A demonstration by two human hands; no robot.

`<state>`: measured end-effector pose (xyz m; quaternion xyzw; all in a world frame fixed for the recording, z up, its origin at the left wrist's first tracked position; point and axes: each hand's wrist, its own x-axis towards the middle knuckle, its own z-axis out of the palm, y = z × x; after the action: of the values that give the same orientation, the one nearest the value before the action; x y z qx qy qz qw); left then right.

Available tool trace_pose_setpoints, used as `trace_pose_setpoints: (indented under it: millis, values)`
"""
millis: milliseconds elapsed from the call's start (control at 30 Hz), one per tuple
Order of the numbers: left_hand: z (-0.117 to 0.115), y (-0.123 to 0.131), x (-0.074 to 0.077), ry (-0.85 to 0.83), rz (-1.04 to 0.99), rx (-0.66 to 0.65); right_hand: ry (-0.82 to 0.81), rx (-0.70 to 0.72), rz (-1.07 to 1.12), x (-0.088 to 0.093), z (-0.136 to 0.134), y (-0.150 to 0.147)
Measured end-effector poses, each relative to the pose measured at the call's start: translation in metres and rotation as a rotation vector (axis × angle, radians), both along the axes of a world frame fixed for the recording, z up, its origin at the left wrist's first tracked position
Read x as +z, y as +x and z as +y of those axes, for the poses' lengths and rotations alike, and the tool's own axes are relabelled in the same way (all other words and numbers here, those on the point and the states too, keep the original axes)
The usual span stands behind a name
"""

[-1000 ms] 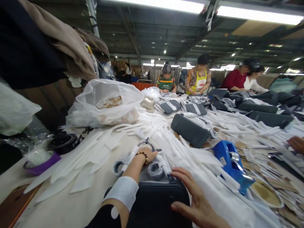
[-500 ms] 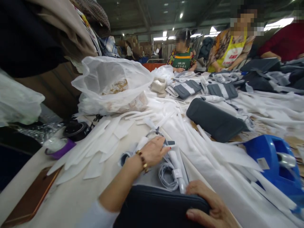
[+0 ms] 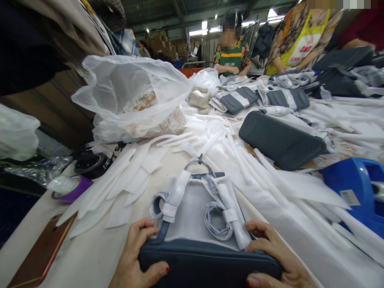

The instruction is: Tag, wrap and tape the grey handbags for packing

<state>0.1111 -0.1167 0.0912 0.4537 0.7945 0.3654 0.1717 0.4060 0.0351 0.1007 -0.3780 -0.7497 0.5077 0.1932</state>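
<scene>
Gripping a dark navy, box-shaped bag of smooth, leather-like material (image 3: 210, 266) at both ends, a person's two bare hands frame it at the near edge of a cream-covered table (image 3: 93, 256). The left hand (image 3: 139, 254) closes on the left end, fingers curled over the far edge and thumb against the near face. The right hand (image 3: 276, 256) closes on the right end in the same way, its fingers beside a white-wrapped strap section (image 3: 235, 220).

The bag looks light, padded and fairly soft, likely to give under hard squeezing; its smooth skin may be a little slippery. The firm-looking end corners seem the best hold, rather than the loose straps.

Just beyond the hands, a pale grey wrapped panel (image 3: 192, 208) lies flat, with a coiled, film-wrapped grey strap (image 3: 223, 236) on its right. To the left lie white foam sheets (image 3: 132, 188) and a coppery flat rectangle (image 3: 45, 256). At right is a blue plastic tape dispenser (image 3: 339, 182); farther off, a co-worker in a green apron (image 3: 234, 58).
</scene>
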Motion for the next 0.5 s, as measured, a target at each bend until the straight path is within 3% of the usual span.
trace_pose_setpoints:
  millis: [100,300,500]
  values:
    - [0.002,0.007,0.002,-0.010,-0.057,0.061,-0.050,-0.035,-0.041,0.000,-0.005,0.001]
    - [0.010,0.011,0.008,-0.131,-0.293,0.042,-0.149,-0.133,-0.118,-0.003,-0.010,0.001]
    - [0.011,0.005,-0.004,-0.144,-0.504,0.067,-0.169,-0.191,-0.097,-0.016,-0.013,0.001]
